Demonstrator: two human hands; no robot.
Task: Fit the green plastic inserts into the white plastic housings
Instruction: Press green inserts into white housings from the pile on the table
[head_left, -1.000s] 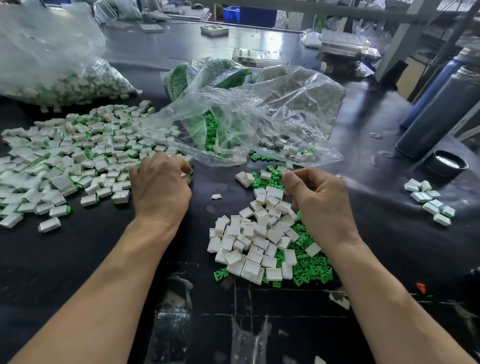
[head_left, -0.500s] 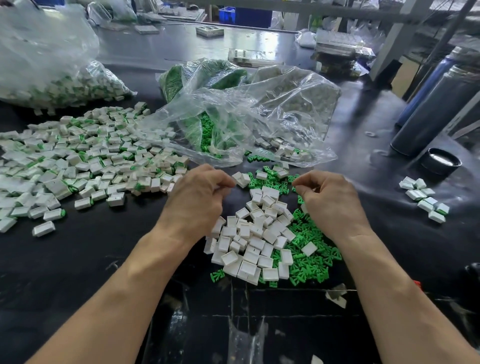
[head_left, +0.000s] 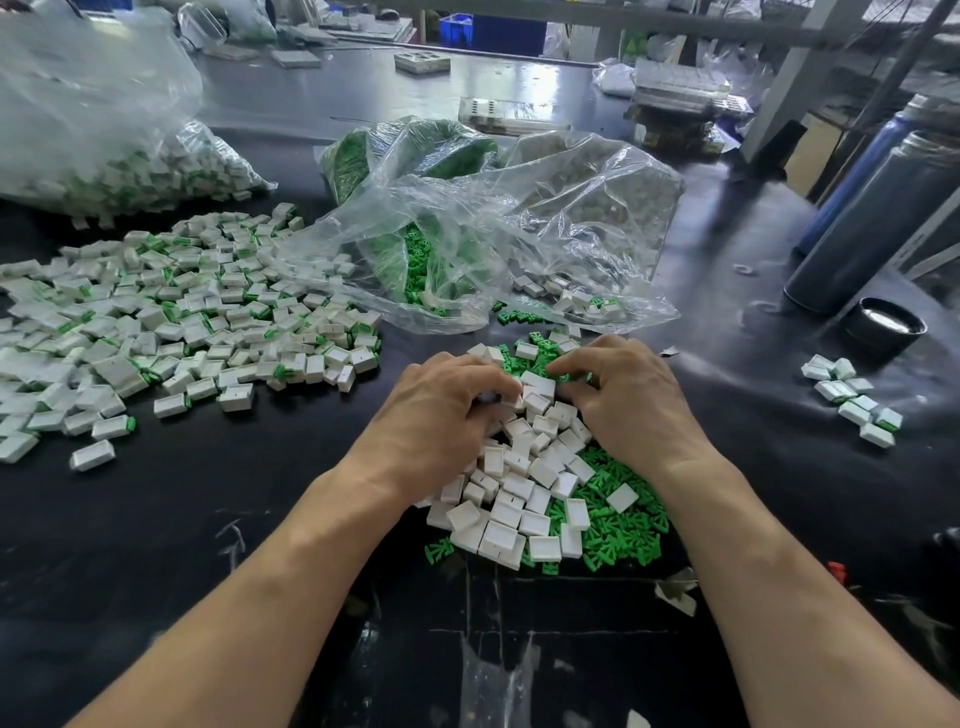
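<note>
A heap of loose white housings lies on the black table in front of me, with green inserts spread under it and to its right. My left hand rests palm down on the heap's left side, fingers curled onto the top housings. My right hand is on the right side, its fingertips bent down beside a white housing at the top. The fingertips of both hands nearly meet. Whatever is under the fingers is hidden.
A wide spread of housings with green fitted covers the left. A crumpled clear bag with green and white parts lies behind the heap, and a full bag sits far left. A small group of housings, a black cap and dark cylinders are at the right.
My left hand came from the edge of the left spread over to the centre heap. My right hand shifted slightly left and lowered its fingers onto the heap.
</note>
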